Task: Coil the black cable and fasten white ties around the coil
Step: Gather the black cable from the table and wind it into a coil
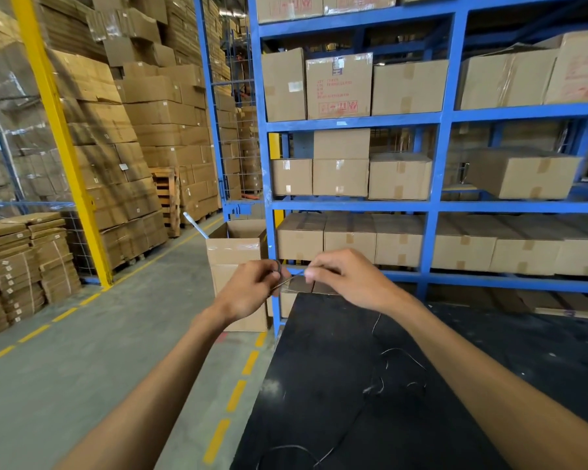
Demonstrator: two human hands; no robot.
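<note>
Nearest the camera, loose thin wires [399, 368] are lying scattered on the black bench [319, 368], and a dark strand is trailing off the bench's near edge. Above the bench's far edge both hands are working close together. The left hand [252, 290] is pinching a small dark coil [278, 267] between thumb and fingers, so the cable's up in the air, not on the bench. The right hand [347, 279] is clenching its fingertips on a thin pale tie [291, 279] that's running across to the coil. Can't tell if the tie's wrapped around it or just touching it. Just past the bench's far left corner an open carton [235, 256] is sitting on the floor. Behind the bench, blue racks [431, 205] are holding taped boxes.
</note>
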